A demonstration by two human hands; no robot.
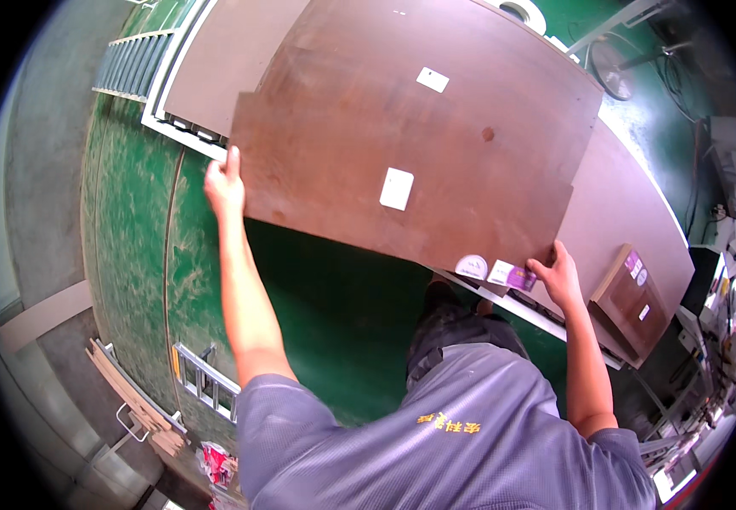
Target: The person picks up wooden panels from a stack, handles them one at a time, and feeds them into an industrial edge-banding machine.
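A wide brown wood panel (325, 161) spans the space in front of me, with a white label (396, 189) on its face and a round sticker (472, 267) and a purple-and-white sticker (512, 275) along its near edge. My left hand (225, 184) is closed on its left edge, thumb on top. At the near right corner, my right hand (560, 276) grips it beside the purple sticker. Fingers underneath are hidden. Beyond and partly beneath lies another brown panel (504, 68) with its own white label (433, 79).
Paler panels lie at the far left (223, 51) and right (619, 191). A smaller brown board (636, 302) rests on the right one. A roller conveyor (134, 66) stands far left. Down left are a metal frame (206, 378) and wooden strips (134, 395) near the green floor (134, 229).
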